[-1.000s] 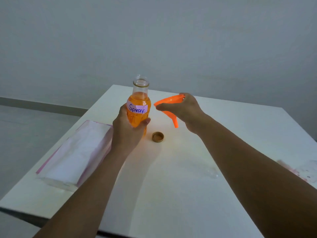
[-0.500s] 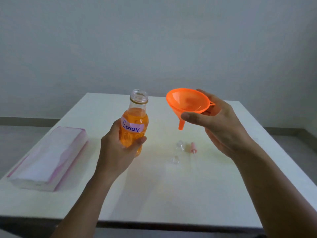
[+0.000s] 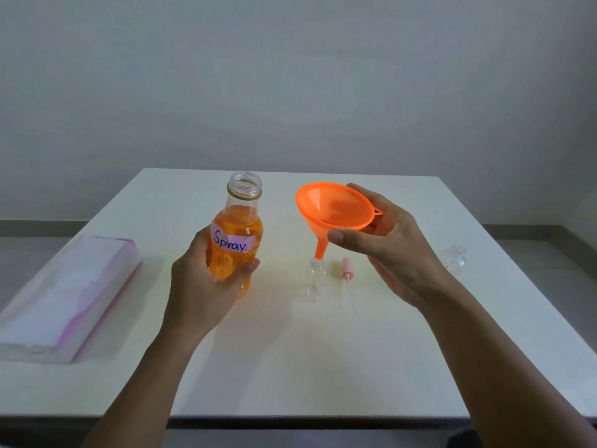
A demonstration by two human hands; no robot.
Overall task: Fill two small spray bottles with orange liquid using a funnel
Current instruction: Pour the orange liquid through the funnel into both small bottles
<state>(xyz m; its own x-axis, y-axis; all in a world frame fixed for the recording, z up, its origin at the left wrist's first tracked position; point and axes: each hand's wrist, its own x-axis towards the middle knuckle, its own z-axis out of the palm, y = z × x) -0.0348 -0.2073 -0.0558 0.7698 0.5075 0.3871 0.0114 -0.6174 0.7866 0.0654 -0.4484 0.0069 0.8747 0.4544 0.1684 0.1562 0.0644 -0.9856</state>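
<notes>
My left hand [image 3: 202, 286] grips an uncapped clear bottle of orange liquid [image 3: 237, 232] labelled "Spray", held upright above the white table [image 3: 290, 357]. My right hand [image 3: 391, 250] holds an orange funnel [image 3: 332, 211] by its rim, tilted, with its spout at the mouth of a small clear spray bottle [image 3: 312, 281] standing on the table. A pink spray pump [image 3: 347, 270] lies just right of that bottle. A second small clear bottle [image 3: 454, 258] stands near the table's right edge.
A pink-edged plastic pack of white sheets [image 3: 69, 295] lies along the table's left side. A plain grey wall stands behind the table's far edge.
The funnel has come down and left until its spout reaches the small bottle's mouth. The view has shifted, so the second small bottle at the right now shows. The orange bottle stays upright.
</notes>
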